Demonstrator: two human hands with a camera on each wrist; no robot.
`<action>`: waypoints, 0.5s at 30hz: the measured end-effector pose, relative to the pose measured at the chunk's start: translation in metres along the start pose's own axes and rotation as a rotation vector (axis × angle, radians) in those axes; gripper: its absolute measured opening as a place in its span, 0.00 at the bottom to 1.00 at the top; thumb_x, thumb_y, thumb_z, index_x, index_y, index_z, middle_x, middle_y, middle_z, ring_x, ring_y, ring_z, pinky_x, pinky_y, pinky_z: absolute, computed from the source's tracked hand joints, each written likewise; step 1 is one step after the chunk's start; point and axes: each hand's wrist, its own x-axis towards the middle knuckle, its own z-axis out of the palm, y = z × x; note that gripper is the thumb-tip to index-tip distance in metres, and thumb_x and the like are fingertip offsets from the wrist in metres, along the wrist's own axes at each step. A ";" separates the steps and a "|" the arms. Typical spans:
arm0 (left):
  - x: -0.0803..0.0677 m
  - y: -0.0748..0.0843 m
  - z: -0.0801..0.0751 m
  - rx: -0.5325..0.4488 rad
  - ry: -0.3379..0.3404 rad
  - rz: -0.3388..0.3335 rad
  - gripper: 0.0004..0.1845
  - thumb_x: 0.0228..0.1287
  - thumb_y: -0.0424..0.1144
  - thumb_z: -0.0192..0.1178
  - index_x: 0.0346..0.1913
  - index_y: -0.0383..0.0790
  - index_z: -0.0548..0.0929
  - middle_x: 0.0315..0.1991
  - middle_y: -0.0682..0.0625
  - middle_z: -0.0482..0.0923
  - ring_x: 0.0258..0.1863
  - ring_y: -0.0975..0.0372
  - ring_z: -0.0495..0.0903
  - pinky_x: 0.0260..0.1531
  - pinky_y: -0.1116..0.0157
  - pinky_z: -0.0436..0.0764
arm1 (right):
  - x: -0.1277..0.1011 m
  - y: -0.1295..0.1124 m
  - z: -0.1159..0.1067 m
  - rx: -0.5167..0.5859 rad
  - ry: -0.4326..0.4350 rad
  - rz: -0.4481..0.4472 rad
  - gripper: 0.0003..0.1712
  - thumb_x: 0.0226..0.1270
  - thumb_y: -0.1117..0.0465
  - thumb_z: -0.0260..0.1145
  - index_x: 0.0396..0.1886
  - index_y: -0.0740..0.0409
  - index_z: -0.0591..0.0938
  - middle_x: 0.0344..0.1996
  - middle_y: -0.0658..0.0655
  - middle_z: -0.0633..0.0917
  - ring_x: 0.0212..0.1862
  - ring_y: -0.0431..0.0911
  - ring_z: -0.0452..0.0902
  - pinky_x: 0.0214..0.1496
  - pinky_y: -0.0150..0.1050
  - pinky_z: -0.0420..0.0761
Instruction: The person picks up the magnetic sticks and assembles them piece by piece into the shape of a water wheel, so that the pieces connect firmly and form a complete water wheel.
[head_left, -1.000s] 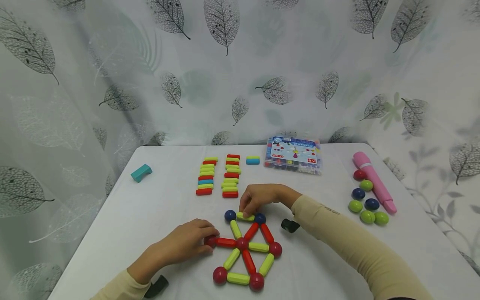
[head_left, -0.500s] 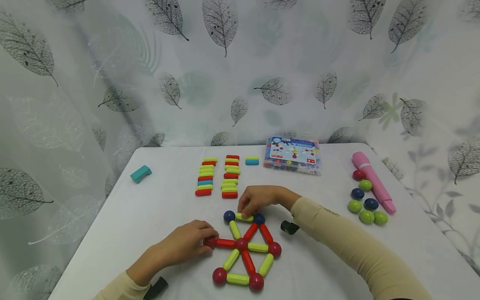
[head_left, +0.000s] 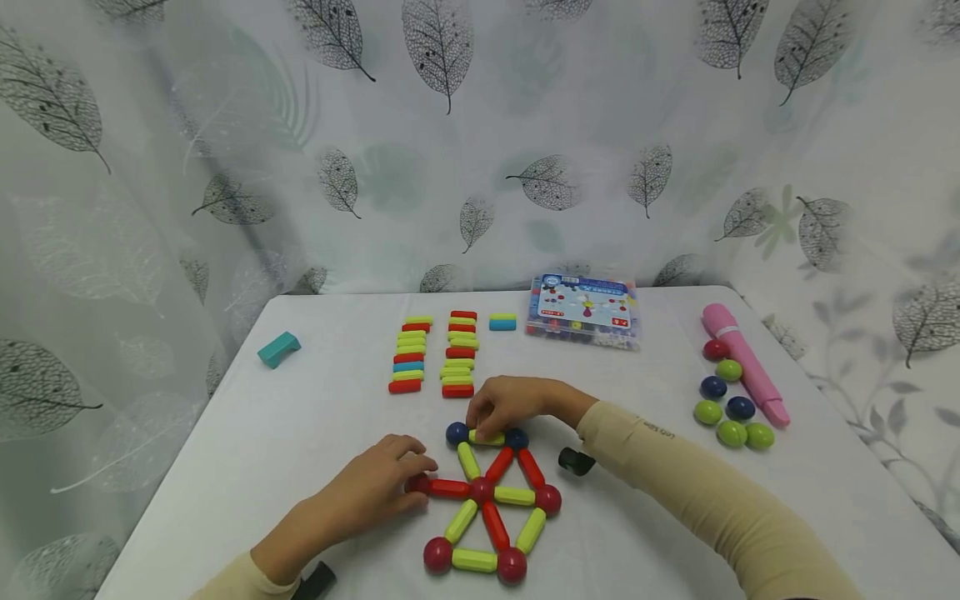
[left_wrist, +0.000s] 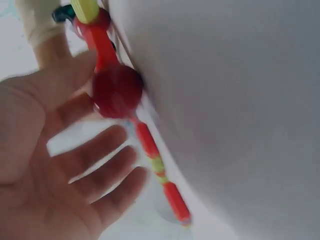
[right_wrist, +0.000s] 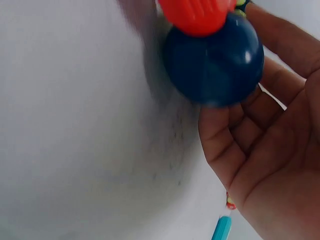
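A flat wheel-like figure of red and yellow-green magnetic rods, joined by shiny balls, lies around a central red ball (head_left: 482,490). My left hand (head_left: 363,490) holds the outer red ball (left_wrist: 118,91) at the figure's left between thumb and index finger; the other fingers are spread below it. My right hand (head_left: 512,402) pinches the yellow-green rod (head_left: 493,439) at the figure's far side, its fingertips partly covering it. That rod spans a left blue ball (head_left: 457,433) and a right blue ball (head_left: 517,439). The right blue ball (right_wrist: 215,65) fills much of the right wrist view.
Spare rods (head_left: 406,386) lie in two columns behind the figure, with a short pair (head_left: 502,322) beside them. A bead box (head_left: 583,310) stands at the back. Loose balls (head_left: 731,433) and a pink marker-like stick (head_left: 746,367) lie right. A teal block (head_left: 279,349) sits left.
The right hand's fingers have shifted slightly left along the yellow-green rod. The left hand stays at the outer red ball, and the figure keeps its shape.
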 end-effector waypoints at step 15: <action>-0.008 0.030 0.002 -0.036 -0.179 0.239 0.15 0.61 0.57 0.71 0.46 0.58 0.84 0.34 0.66 0.76 0.31 0.76 0.71 0.33 0.78 0.75 | -0.002 -0.006 0.004 -0.034 0.040 0.037 0.08 0.68 0.55 0.71 0.45 0.48 0.88 0.34 0.46 0.86 0.38 0.41 0.79 0.45 0.35 0.81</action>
